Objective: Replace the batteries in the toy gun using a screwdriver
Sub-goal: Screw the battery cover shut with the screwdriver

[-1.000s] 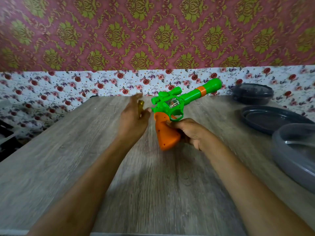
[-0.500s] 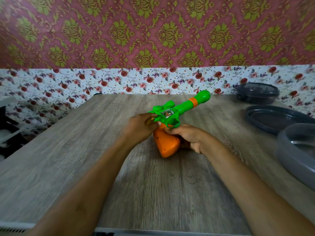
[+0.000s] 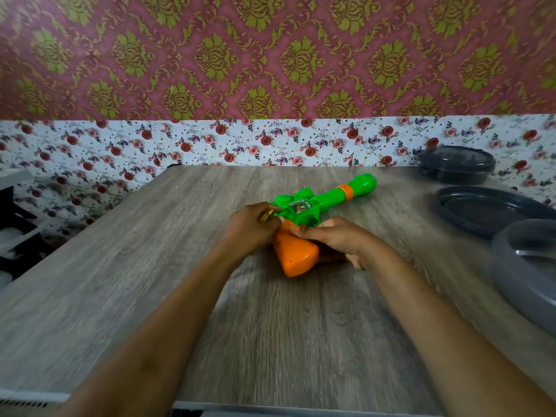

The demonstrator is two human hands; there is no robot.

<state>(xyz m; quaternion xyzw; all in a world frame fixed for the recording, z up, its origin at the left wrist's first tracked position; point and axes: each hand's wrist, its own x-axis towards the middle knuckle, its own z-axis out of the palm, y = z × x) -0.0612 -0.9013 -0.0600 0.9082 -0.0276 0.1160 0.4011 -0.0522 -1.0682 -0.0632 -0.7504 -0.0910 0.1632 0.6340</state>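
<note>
A toy gun (image 3: pixel 328 198) with a green body, an orange band near the muzzle and an orange grip (image 3: pixel 296 257) lies on the wooden table (image 3: pixel 150 266), barrel pointing to the far right. My left hand (image 3: pixel 246 230) is at the gun's rear end and pinches a small gold-coloured object (image 3: pixel 266 216) against it. My right hand (image 3: pixel 340 239) grips the gun just under the trigger, fingers curled round the top of the grip. No screwdriver is in view.
At the right stand a dark lidded container (image 3: pixel 455 165), a dark oval tray (image 3: pixel 487 210) and a grey bowl (image 3: pixel 523 272) near the table's edge. A black crate-like thing (image 3: pixel 15 236) sits off the table's left side. Floral wallpaper backs the table.
The gun has come down from tilted in the air to lying on the table. My left hand, open beside it before, has closed in on its rear end with the gold object.
</note>
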